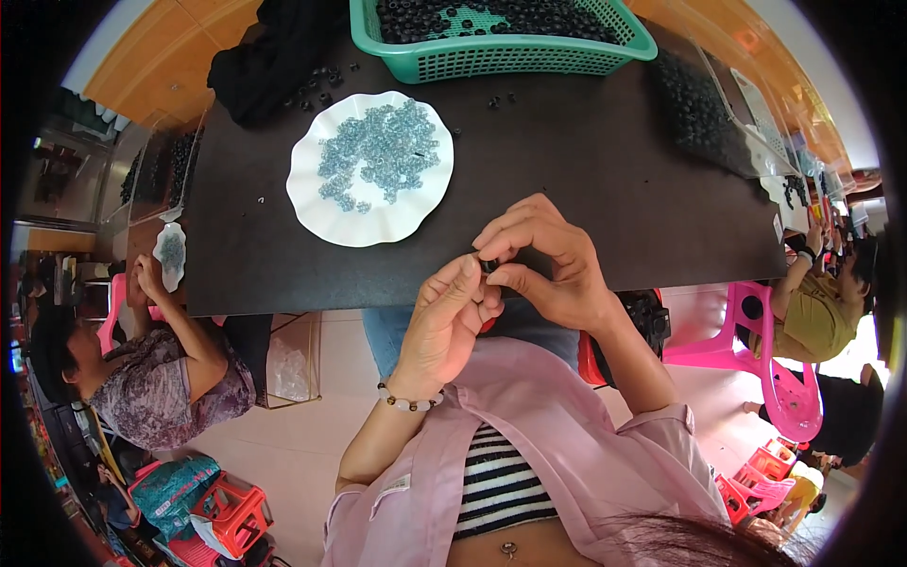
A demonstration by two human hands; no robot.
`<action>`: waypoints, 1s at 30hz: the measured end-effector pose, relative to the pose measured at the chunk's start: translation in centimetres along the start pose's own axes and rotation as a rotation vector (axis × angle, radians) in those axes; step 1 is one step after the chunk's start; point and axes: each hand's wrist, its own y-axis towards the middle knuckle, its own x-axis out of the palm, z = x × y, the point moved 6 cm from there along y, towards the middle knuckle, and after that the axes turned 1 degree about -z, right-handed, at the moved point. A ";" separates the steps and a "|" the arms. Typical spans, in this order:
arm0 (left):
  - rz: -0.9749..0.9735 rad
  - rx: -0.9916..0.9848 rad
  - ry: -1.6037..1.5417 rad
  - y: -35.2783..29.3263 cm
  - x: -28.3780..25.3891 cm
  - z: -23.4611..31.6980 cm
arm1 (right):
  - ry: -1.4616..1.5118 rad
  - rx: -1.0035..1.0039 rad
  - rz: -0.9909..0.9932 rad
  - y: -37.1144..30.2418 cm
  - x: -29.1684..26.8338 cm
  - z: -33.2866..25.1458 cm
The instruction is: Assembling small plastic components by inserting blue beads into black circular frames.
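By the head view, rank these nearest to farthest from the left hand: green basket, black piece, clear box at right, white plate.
1. Black piece: at the left hand.
2. White plate: ahead, leftward.
3. Green basket: table's far side.
4. Clear box: far right.

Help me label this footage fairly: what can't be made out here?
All in the head view:
- Black piece: partly covered by the fingers, so its full shape is hidden.
- Left hand: its fingertips overlap, hiding whether they pinch anything else.
- Clear bluish pieces on the white plate: too small and crowded to count.
- Green basket: far side cut off by the upper edge.
- Black cloth: also cut off there.
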 end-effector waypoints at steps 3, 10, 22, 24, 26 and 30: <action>0.013 -0.016 -0.038 -0.1 -0.5 0.0 | 0.036 0.046 0.013 0.2 0.4 0.2; 0.023 0.024 -0.130 -0.2 -1.2 1.1 | 0.091 0.161 -0.071 1.8 -0.2 0.9; 0.072 0.129 -0.089 -1.4 -3.5 2.2 | -0.500 0.037 -0.046 11.7 -1.2 5.4; 0.056 0.114 -0.004 -1.4 -3.7 2.2 | -0.603 -0.053 -0.047 12.9 -0.3 5.7; 0.057 0.115 -0.002 -1.4 -3.7 2.2 | -0.694 -0.133 -0.062 13.6 0.9 6.3; 0.053 0.115 -0.002 -1.5 -3.9 2.3 | -0.823 -0.164 -0.141 12.6 3.2 6.1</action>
